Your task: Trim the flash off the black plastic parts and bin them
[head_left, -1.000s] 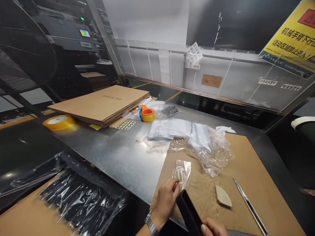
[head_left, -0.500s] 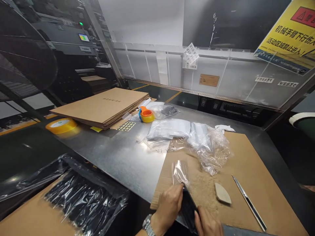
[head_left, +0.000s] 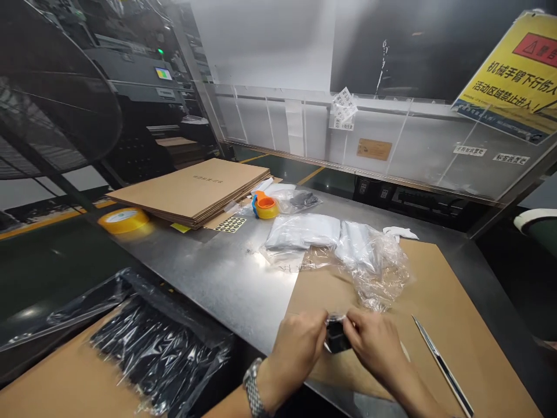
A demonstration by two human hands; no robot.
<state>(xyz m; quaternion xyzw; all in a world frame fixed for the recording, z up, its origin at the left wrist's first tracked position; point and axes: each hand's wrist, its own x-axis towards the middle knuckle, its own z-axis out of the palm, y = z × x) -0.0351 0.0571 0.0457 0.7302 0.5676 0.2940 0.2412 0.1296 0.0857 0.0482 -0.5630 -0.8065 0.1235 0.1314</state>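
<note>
Left hand [head_left: 300,342] and right hand [head_left: 374,342] pinching small black part [head_left: 336,337] in clear film over cardboard sheet [head_left: 435,302]; crumpled plastic bags [head_left: 378,267] just behind, metal ruler [head_left: 441,366] beside.

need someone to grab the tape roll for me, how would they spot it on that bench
Start at the stack of flat cardboard sheets at the far left of the metal table. The tape roll lies flat just left of the stack, by the table's edge. It is the only wide yellow ring there.

Both hands, left [head_left: 300,342] and right [head_left: 373,339], meet fingertip to fingertip, fingers pinched shut.
</note>
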